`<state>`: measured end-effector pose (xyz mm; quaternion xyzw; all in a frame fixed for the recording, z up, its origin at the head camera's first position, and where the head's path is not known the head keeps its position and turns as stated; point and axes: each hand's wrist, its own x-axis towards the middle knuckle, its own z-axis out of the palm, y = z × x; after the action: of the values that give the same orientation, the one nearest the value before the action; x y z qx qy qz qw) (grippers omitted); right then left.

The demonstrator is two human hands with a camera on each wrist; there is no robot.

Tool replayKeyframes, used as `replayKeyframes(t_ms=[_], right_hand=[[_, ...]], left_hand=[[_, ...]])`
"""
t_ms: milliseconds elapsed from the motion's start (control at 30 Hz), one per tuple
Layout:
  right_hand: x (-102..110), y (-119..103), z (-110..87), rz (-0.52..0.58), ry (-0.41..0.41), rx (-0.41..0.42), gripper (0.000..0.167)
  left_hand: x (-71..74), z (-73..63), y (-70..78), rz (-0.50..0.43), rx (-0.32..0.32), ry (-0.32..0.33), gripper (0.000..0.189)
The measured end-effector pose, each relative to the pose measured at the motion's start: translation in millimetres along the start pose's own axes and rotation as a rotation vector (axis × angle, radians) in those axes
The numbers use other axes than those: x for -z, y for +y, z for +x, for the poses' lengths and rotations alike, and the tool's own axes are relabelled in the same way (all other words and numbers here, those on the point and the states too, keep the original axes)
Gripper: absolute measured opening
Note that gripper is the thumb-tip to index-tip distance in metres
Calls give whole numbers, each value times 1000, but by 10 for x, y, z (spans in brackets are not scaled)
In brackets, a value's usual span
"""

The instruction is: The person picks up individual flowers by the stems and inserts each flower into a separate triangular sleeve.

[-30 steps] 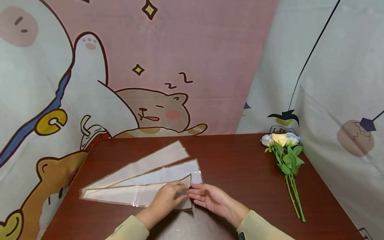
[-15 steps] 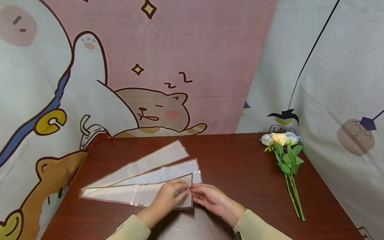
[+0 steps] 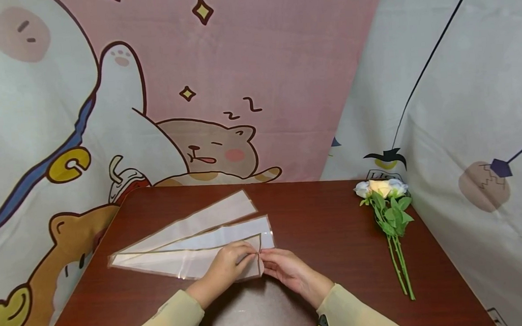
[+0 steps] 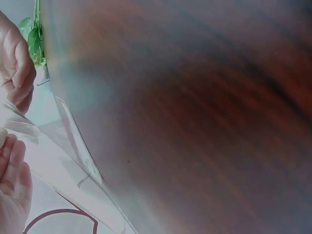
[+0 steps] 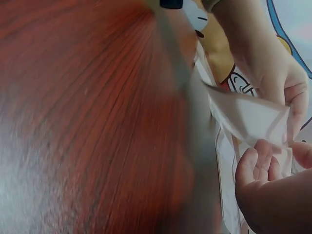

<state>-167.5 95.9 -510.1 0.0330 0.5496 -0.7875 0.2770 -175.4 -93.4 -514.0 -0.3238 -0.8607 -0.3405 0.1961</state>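
Three translucent white flower sleeves with brown edges lie fanned out, their narrow ends together at the left. The nearest flower sleeve [image 3: 160, 265] has its wide end lifted between both hands. Pinching that end from the left is my left hand [image 3: 228, 264], palm down, also partly visible in the left wrist view. Facing it, my right hand [image 3: 291, 272] pinches the edge with thumb and fingertips. In the right wrist view, the sleeve's raised film [image 5: 251, 114] bends between the two hands. The middle sleeve [image 3: 242, 229] and the far sleeve [image 3: 215, 213] lie flat behind.
At the right of the brown wooden table [image 3: 325, 214] lies a bunch of artificial flowers [image 3: 381, 189], cream and pale blue, with green leaves and long stems. Cartoon-printed cloth [image 3: 273, 59] hangs behind the table and along its sides.
My right fingers have gone from spread at the sleeve's wide end to pinching its edge. The near corner of that end has risen slightly. My left hand has barely moved.
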Motion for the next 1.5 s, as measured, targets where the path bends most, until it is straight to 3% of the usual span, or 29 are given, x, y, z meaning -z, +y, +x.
replayKeyframes(t_ms=[300,867,1067,1367,1500], right_hand=[[61,-26,0,-113,84,27,32],[56,-67,48,-450,202,119,20],[-2,-115,50,-469,179,143,18],[26,-78,58,-532,211,149,14],[56,-71,42,-536,210,158,16]], left_hand=[[23,13,-3,-19,5,30,7],[106,32,53,6,27,44,8],[109,43,62,0,7,37,7],[144,63,42,-12,-42,128,11],[168,71,45,-14,-39,130,10]])
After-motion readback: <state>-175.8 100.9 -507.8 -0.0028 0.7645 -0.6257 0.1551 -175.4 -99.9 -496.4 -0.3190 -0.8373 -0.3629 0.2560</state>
